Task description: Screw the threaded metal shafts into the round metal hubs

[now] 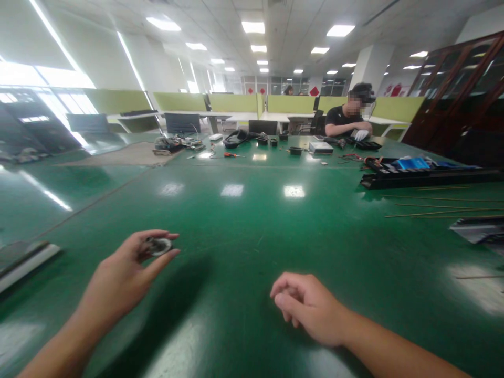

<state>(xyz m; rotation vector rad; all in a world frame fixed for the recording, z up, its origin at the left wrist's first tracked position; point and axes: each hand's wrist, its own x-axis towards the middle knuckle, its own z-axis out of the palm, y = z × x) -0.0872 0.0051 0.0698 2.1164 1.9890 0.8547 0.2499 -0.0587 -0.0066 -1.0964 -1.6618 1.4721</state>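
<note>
Above the green table, my left hand is closed around a small round metal part with a pale ring-shaped face. The thumb and fingers grip it by its edges, and part of it is hidden behind the fingers. What kind of part it is I cannot tell. To the right, my right hand is held over the table with its fingers loosely curled in and the thumb against them. Nothing shows between those fingers. The two hands are well apart.
Thin rods and a long black tray lie at the right. Small black boxes, a screwdriver and a pale box are farther back. Across the table sits a person in gloves. A white-edged panel lies left.
</note>
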